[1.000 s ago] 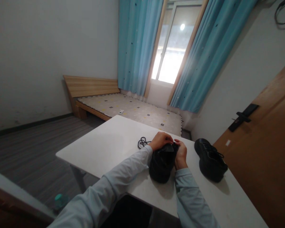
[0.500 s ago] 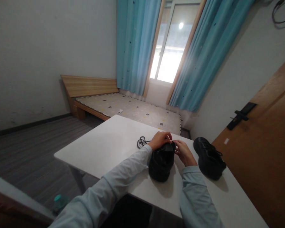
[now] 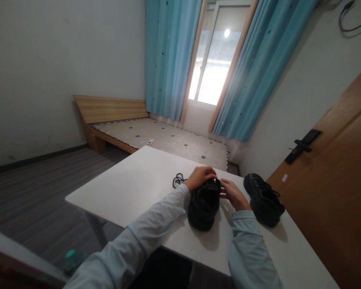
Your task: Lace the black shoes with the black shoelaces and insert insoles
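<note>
Fingers [image 3: 211, 175] of the left hand [image 3: 198, 178] curl over the black shoe [image 3: 202, 210] at its far part; the right hand's [image 3: 234, 194] bend at its right side, grip unclear. Beneath this shoe: white table [image 3: 120, 180]; left, looped cord [image 3: 178, 180]; right, second shoe [image 3: 263, 200].

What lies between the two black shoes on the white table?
In the head view, the right hand and its pale sleeve lie between the handled shoe and the other shoe, with white tabletop showing.
</note>
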Motion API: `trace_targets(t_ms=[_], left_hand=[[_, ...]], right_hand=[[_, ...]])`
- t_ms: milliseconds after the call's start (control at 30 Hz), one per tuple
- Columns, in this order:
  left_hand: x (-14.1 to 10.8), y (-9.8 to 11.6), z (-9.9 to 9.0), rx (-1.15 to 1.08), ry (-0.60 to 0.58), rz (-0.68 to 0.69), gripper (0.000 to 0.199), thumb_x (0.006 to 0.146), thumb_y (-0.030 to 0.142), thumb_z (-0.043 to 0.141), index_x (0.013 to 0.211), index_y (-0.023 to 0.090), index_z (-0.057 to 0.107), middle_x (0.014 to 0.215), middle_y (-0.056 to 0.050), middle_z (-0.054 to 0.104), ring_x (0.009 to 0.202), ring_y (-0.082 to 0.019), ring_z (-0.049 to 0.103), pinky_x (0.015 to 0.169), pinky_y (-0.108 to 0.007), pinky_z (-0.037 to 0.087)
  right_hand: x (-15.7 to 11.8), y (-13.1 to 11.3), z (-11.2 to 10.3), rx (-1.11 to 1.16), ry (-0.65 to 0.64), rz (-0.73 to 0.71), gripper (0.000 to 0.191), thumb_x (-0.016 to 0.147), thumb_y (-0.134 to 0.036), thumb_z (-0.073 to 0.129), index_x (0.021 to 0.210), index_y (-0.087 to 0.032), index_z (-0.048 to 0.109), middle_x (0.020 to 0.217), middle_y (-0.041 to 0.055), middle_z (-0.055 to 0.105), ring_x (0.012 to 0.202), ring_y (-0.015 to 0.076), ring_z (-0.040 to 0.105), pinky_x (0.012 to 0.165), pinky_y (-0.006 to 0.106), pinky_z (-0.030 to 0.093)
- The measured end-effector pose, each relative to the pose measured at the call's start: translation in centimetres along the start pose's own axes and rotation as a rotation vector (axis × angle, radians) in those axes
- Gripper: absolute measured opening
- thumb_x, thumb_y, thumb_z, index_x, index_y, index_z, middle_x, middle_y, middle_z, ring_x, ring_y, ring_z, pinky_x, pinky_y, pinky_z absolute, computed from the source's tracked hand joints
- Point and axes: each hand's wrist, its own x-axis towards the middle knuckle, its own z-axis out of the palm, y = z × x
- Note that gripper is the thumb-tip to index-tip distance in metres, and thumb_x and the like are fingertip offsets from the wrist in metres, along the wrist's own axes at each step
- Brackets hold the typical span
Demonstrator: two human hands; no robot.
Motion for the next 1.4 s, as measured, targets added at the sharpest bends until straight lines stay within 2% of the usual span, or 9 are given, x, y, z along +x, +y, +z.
trace_targets(t_ms=[100,233,433,533,733,900,1067,1233,1400], left_hand=[[0.0,-0.5,-1.3,0.017,0.037,-0.037,0.026,0.084,0.038,0.053,0.088,0.018,0.070,0.088,-0.001,0.072,0.082,-0.012,0.063,0.077,-0.020,0.045],[-0.2,-2.2,-4.0,0.140,0.134,-0.195,0.034,0.088,0.040,0.046,0.082,0.017,0.070,0.078,-0.001,0.072,0.077,-0.013,0.064,0.075,-0.021,0.044],[-1.5,-5.4,-6.1,0.467,0.006,-0.480,0.030,0.081,0.043,0.057,0.076,0.017,0.072,0.078,-0.007,0.071,0.078,-0.018,0.064,0.072,-0.024,0.044],[-1.9,-6.4,-6.5,0.508,-0.037,-0.540,0.031,0.080,0.045,0.059,0.075,0.017,0.072,0.083,-0.009,0.071,0.083,-0.020,0.064,0.073,-0.025,0.044],[-1.9,-6.6,-7.0,0.479,-0.114,-0.496,0.026,0.073,0.042,0.067,0.085,0.020,0.073,0.087,-0.007,0.071,0.083,-0.018,0.064,0.069,-0.022,0.043],[-1.8,-6.2,-6.6,0.473,-0.190,-0.472,0.022,0.070,0.039,0.070,0.080,0.020,0.074,0.081,-0.005,0.071,0.076,-0.016,0.064,0.066,-0.021,0.043],[-1.9,-5.9,-6.6,0.499,-0.195,-0.468,0.022,0.069,0.039,0.071,0.080,0.020,0.074,0.082,-0.007,0.071,0.077,-0.017,0.064,0.069,-0.022,0.044],[-2.0,-5.8,-6.9,0.498,-0.219,-0.410,0.022,0.063,0.033,0.075,0.082,0.022,0.074,0.084,-0.003,0.071,0.077,-0.016,0.064,0.068,-0.021,0.044],[-2.2,-5.8,-7.0,0.498,-0.280,-0.379,0.022,0.064,0.034,0.074,0.083,0.022,0.074,0.085,-0.003,0.072,0.078,-0.016,0.064,0.065,-0.020,0.042]], right_hand=[[0.1,0.1,-0.1,0.009,-0.004,-0.002,0.017,0.070,-0.032,0.061,0.064,-0.019,0.052,0.057,-0.0034,0.055,0.048,0.0094,0.053,0.047,0.021,0.044],[0.3,0.3,-0.4,0.040,0.019,-0.018,0.015,0.072,-0.031,0.060,0.065,-0.019,0.054,0.059,-0.0022,0.057,0.048,0.0098,0.054,0.048,0.022,0.046],[0.7,0.5,-0.8,0.081,0.125,-0.070,0.012,0.068,-0.027,0.061,0.061,-0.017,0.059,0.061,0.0007,0.061,0.048,0.0111,0.056,0.047,0.024,0.047],[1.0,0.7,-0.8,0.115,0.213,-0.139,0.010,0.063,-0.025,0.063,0.059,-0.016,0.060,0.060,0.0016,0.062,0.047,0.0115,0.056,0.044,0.024,0.047],[1.8,1.0,-1.1,0.213,0.311,-0.278,0.012,0.060,-0.028,0.060,0.059,-0.016,0.060,0.056,-0.0003,0.060,0.050,0.0112,0.058,0.045,0.022,0.049],[2.2,0.8,-1.2,0.340,0.405,-0.409,0.015,0.060,-0.029,0.061,0.059,-0.014,0.061,0.055,-0.0003,0.061,0.051,0.0107,0.059,0.046,0.022,0.052],[1.8,0.1,-1.3,0.480,0.480,-0.489,0.017,0.064,-0.029,0.060,0.056,-0.016,0.053,0.061,-0.0017,0.063,0.050,0.0082,0.058,0.046,0.021,0.052],[0.9,-0.8,-2.0,0.647,0.509,-0.517,0.016,0.069,-0.025,0.057,0.059,-0.017,0.047,0.065,-0.0031,0.065,0.050,0.0094,0.061,0.048,0.023,0.054],[0.5,-1.4,-3.0,0.869,0.550,-0.441,0.014,0.073,-0.019,0.051,0.061,-0.018,0.045,0.062,-0.0040,0.065,0.051,0.0127,0.064,0.052,0.027,0.055]])
